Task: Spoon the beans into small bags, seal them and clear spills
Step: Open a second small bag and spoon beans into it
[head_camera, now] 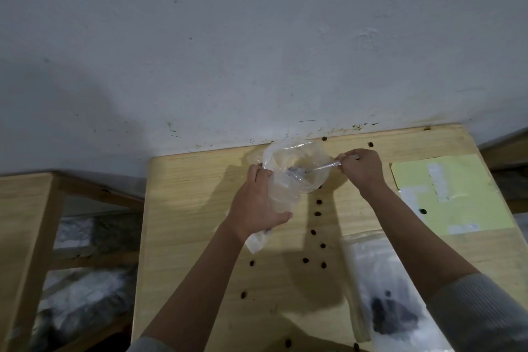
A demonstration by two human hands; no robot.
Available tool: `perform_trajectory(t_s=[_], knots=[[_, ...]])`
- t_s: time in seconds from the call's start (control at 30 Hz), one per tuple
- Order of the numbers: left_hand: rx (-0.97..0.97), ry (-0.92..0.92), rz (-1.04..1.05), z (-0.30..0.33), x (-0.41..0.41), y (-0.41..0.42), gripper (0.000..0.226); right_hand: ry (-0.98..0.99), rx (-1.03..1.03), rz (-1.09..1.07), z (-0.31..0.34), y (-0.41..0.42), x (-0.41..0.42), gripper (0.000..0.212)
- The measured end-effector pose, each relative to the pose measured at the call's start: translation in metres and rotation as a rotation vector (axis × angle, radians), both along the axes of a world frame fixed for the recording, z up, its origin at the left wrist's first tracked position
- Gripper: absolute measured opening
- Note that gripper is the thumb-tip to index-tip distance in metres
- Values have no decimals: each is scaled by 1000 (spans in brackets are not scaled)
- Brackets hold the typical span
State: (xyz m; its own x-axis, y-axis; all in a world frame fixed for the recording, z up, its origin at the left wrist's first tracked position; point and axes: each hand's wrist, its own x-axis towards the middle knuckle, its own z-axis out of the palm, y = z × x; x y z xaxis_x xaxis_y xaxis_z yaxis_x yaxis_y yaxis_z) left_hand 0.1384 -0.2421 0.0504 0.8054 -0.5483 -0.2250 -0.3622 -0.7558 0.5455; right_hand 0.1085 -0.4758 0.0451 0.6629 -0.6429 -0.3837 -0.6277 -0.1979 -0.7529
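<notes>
Wooden worktop [200,237] abuts the wall at its far edge; its left half lies open. Loose beans [317,213] dot the centre. Near the far edge, left hand [255,206], grip closed, clasps the small clear bag [288,177]. Right hand [361,170] pinches a spoon [323,166] reaching into its mouth.

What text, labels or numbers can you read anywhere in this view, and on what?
None can be read.
Yellow-green sheet on the table: white patches like labels or tape, any print too blurred to tell.
Large clear bag at the right: no print visible, only dark contents.
Small bag in the left hand, spoon in the right hand: plain, no markings seen.
</notes>
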Motion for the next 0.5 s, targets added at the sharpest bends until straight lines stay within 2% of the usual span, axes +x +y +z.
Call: perform_trajectory(t_s=[0.13, 0.27, 0.5], knots=[[-2, -14, -10, 0, 0, 2, 94, 8, 109, -115, -3, 1, -7, 16], [-4, -38, -10, -1, -3, 3, 93, -4, 125, -206, -4, -4, -12, 16], [0, -60, 1, -2, -4, 5, 93, -53, 153, -237, 4, -5, -14, 22]])
